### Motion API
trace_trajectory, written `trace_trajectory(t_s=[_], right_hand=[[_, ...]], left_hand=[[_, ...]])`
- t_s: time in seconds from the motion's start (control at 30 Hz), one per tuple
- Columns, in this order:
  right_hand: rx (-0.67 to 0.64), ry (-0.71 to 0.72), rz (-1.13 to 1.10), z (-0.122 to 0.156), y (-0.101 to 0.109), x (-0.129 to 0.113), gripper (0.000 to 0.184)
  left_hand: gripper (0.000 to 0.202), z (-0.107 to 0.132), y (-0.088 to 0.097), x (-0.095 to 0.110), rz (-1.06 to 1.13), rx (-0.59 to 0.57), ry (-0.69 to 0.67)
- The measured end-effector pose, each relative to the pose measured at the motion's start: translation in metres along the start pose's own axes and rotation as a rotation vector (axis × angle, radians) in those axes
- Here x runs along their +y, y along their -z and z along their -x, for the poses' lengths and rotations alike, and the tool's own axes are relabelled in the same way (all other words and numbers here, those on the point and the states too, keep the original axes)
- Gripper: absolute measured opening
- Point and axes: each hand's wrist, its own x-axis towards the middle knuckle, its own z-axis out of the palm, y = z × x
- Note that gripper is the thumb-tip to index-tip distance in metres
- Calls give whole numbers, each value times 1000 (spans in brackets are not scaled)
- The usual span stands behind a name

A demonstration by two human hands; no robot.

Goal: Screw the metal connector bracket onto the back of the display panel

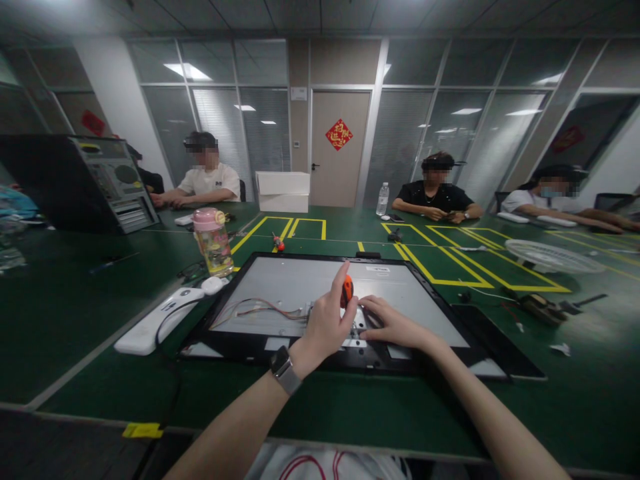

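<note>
A flat monitor panel [300, 280] lies face down on the green table in front of me, its grey metal back up and thin coloured wires [260, 308] running across it. My left hand [327, 320] is closed round an orange-handled screwdriver [347, 291], held upright over the circuit board [361, 325] near the panel's lower edge. A watch sits on that wrist. My right hand [393, 323] rests on the board beside the screwdriver tip, fingers bent and pressed down on it.
A white power strip [155, 321] and a pink-lidded bottle [213, 241] lie left of the panel. A black computer case [80, 181] stands far left. A white fan grille [553, 255] and small tools [540, 307] sit right. Three people sit across the table.
</note>
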Motion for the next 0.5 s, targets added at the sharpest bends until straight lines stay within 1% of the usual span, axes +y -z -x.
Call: trace_trajectory(t_s=[0.33,0.5], right_hand=[[14,21,5,1,1,-1,56],[17,28,7,0,-1,1,57]], left_hand=[[58,3,-4,-1,-31,-13,-17],[58,3,-4,-2,-38,1,-11]])
